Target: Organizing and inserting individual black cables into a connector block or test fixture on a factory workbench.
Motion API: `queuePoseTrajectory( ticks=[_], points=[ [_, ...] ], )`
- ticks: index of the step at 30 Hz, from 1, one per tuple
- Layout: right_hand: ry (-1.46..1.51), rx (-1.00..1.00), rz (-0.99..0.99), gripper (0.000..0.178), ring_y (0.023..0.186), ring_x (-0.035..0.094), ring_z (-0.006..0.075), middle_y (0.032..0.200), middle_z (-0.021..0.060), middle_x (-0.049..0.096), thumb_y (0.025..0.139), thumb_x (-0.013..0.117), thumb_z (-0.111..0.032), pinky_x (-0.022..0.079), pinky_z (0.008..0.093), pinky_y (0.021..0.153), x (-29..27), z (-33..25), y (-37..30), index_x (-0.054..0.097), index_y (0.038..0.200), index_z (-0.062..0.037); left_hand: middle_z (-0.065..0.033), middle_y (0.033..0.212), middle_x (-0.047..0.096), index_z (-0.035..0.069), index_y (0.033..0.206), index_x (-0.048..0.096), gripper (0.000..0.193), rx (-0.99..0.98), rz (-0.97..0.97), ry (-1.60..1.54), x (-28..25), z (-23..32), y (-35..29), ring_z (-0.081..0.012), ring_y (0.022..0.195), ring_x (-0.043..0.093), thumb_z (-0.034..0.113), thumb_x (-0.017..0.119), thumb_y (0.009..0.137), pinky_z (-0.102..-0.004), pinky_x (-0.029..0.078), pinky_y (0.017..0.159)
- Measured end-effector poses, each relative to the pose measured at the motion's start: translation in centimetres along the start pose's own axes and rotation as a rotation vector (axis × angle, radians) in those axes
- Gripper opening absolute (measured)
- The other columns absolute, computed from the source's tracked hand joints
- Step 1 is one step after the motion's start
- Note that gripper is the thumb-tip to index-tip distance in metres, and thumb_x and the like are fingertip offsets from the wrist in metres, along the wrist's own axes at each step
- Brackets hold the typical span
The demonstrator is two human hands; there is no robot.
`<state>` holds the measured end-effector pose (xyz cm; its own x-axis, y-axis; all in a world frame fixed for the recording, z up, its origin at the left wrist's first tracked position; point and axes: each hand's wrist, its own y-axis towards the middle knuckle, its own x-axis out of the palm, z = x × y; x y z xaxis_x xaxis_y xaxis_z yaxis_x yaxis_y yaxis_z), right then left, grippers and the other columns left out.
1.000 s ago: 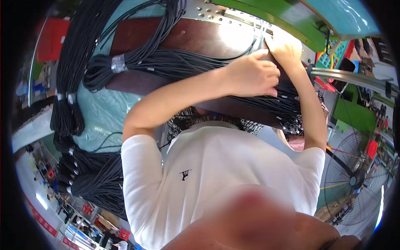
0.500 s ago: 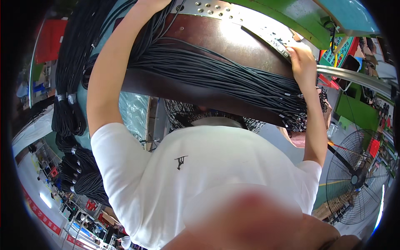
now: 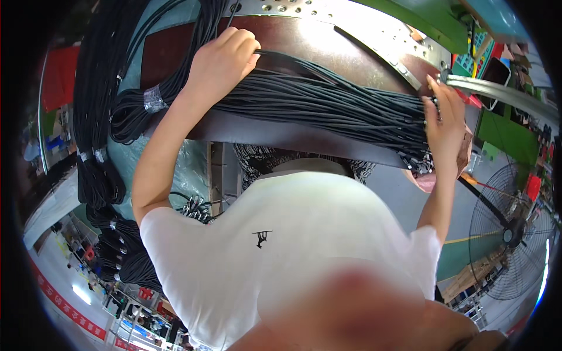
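Observation:
A long bundle of thin black cables (image 3: 316, 105) lies across the dark brown board (image 3: 275, 35) in front of me. My left hand (image 3: 225, 64) is closed around the upper strands, which run from it toward the right. At the right end of the bundle, the thumb and fingers of my right hand (image 3: 446, 123) curve around cable ends with small connectors. The hand partly hides those ends. More connectors (image 3: 418, 162) hang at the board's near right edge. A coiled black cable bundle with a clear wrap (image 3: 154, 99) sits left of my left forearm.
Behind the board runs a brightly lit metal strip with holes (image 3: 304, 10), with a dark narrow bar (image 3: 374, 55) before it. Several tied cable bundles (image 3: 96, 175) hang at the left. To the right are a curved metal rail (image 3: 497, 86) and a floor fan (image 3: 512, 234).
My left hand has come down and nearer, from the top edge to the cable bundle. My right hand has moved slightly right and nearer, off the dark bar to the cable ends.

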<state>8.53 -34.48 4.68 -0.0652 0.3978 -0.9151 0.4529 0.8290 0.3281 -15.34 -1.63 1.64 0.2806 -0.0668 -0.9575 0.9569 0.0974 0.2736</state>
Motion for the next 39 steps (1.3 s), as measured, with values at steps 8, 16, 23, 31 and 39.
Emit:
queuePoseTrajectory(
  ticks=[8,16,23,31,39],
  points=[
    [0.012,-0.062,-0.275,0.032,0.102,0.057,0.0359,0.107,0.0201,0.062,0.086,0.064,-0.026,0.046,0.0414,0.088,6.4,1.4,7.4,0.064,0.107,-0.0011,-0.0094,0.075,0.063,0.005,0.101,0.06,0.02,-0.45,-0.248,-0.513,-2.5,1.8,2.5,-0.0168,0.07,0.063,0.013,0.064,0.083,-0.0291,0.048,0.067],
    [0.075,-0.118,-0.219,0.043,0.082,0.063,0.0288,0.088,0.0093,0.064,0.079,0.071,-0.018,0.049,0.0379,0.072,0.3,-3.7,1.7,0.056,0.119,-0.0106,-0.0085,0.081,0.065,0.001,0.098,0.061,0.016,0.041,-0.4,-0.956,-1.5,8.3,8.8,-0.0164,0.074,0.061,0.011,0.065,0.087,-0.0307,0.049,0.071],
    [-0.098,-0.134,0.119,0.031,0.078,0.059,0.0248,0.085,0.0043,0.06,0.065,0.062,0.001,0.047,0.0393,0.074,-2.9,0.6,-2.6,0.065,0.094,-0.0084,-0.0053,0.082,0.064,0.001,0.114,0.058,0.044,0.039,-1.044,-1.275,-1.7,15.3,10.9,-0.0126,0.068,0.061,0.039,0.06,0.092,-0.0288,0.05,0.064],
    [0.076,-0.368,0.027,0.041,0.093,0.06,0.0308,0.1,0.0107,0.063,0.077,0.07,-0.026,0.048,0.0404,0.086,2.8,0.6,5.6,0.064,0.113,-0.0081,0.0055,0.055,0.038,0.002,0.114,0.057,0.033,-0.819,-0.496,-2.054,-0.7,19.4,4.7,-0.0032,0.045,0.027,0.029,0.041,0.104,-0.0198,0.022,0.042],
    [0.368,-0.261,-0.236,0.025,0.087,0.06,0.0303,0.093,0.0109,0.062,0.081,0.072,-0.02,0.048,0.0367,0.076,7.4,-1.0,5.5,0.065,0.102,-0.0079,0.0025,0.058,0.044,0.006,0.121,0.056,0.038,-0.945,-0.193,-2.044,0.1,17.9,2.2,-0.0036,0.048,0.033,0.036,0.043,0.103,-0.0198,0.026,0.044]
  ],
)
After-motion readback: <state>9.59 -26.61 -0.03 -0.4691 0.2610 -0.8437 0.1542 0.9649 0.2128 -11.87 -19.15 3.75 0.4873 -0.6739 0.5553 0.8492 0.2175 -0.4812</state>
